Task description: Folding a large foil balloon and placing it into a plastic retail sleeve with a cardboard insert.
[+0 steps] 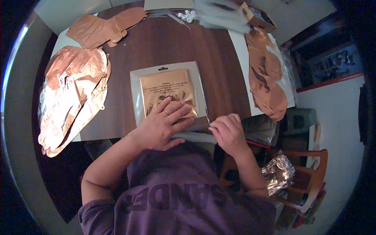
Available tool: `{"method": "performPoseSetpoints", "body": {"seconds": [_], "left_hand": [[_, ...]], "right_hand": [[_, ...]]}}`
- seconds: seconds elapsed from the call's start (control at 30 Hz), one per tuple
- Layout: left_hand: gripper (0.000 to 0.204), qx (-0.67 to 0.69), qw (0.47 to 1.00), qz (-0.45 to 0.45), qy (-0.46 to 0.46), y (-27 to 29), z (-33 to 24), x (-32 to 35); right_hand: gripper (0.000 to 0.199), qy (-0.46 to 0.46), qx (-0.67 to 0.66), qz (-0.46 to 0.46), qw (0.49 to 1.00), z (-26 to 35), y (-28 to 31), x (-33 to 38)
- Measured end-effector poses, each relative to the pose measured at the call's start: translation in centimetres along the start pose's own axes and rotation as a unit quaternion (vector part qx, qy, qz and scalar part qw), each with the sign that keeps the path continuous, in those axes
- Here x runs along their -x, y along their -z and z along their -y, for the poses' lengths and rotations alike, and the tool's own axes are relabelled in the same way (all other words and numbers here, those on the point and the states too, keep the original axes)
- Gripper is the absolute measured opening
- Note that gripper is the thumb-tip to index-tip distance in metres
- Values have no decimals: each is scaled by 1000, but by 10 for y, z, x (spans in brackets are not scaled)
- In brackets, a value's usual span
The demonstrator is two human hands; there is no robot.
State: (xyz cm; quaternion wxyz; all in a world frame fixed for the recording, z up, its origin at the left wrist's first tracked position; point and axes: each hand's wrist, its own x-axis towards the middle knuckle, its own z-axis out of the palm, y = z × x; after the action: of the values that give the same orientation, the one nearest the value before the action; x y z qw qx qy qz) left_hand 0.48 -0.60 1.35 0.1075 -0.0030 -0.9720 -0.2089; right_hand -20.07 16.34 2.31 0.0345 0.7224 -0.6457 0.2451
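At the far left of the brown surface (164,43) lies a stack of flat copper foil balloons (72,96), hanging partly over the edge, with another copper foil shape (103,27) above it near the far side. In the middle, close to the near edge, lies a clear plastic packet (169,94) with a folded copper foil piece inside it. The left hand (162,125) rests flat on the lower part of this packet, fingers spread and pressing down; its grip is released, nothing clasped, and a ring shows on one finger. Just to the right, the right hand (227,131) has its grip pinched on the packet's lower right corner, thumb and fingertips drawn together on the plastic edge, the other fingers curled. Farther right, more copper foil balloons (266,78) lie along the surface's right edge. At the far side sit small white pieces (188,16) and a cardboard box (256,15). Below right, a crumpled silver foil wad (279,172) sits on a wooden chair (313,176).
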Motion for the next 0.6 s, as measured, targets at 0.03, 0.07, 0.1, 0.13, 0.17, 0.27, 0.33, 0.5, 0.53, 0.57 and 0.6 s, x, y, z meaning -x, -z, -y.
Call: {"method": "performPoseSetpoints", "body": {"seconds": [0.03,0.07,0.1,0.13,0.17,0.27,0.33,0.5,0.53,0.57,0.6], "left_hand": [[63,2,1000,2,1,0,0,0],[63,4,1000,4,2,1,0,0],[63,4,1000,5,2,1,0,-1],[62,-9,1000,-1,-1,2,-1,-1],[60,-22,1000,-8,-2,2,-1,-1],[60,-19,1000,-14,-4,2,-2,-1],[60,-18,1000,-9,-1,2,-1,-1],[61,-18,1000,-7,-8,-1,2,0],[61,-7,1000,-11,-15,-1,3,-1],[61,5,1000,-15,-21,-1,3,-1],[59,-8,998,-36,-60,-2,4,0]], "right_hand": [[16,-3,-1,1,1000,1,0,-4],[17,-6,-3,1,1000,2,0,-7],[17,-6,-3,1,1000,1,-2,-8],[16,10,5,3,1000,0,-5,-8],[15,27,14,5,1000,-1,-7,-8],[13,33,17,39,999,-2,-5,-9],[12,38,20,55,998,-2,-7,-8],[12,72,-206,138,966,31,-3,9],[12,72,-207,138,966,35,-1,7],[14,57,-264,132,954,39,1,5],[17,42,-321,126,938,44,5,3]]}}
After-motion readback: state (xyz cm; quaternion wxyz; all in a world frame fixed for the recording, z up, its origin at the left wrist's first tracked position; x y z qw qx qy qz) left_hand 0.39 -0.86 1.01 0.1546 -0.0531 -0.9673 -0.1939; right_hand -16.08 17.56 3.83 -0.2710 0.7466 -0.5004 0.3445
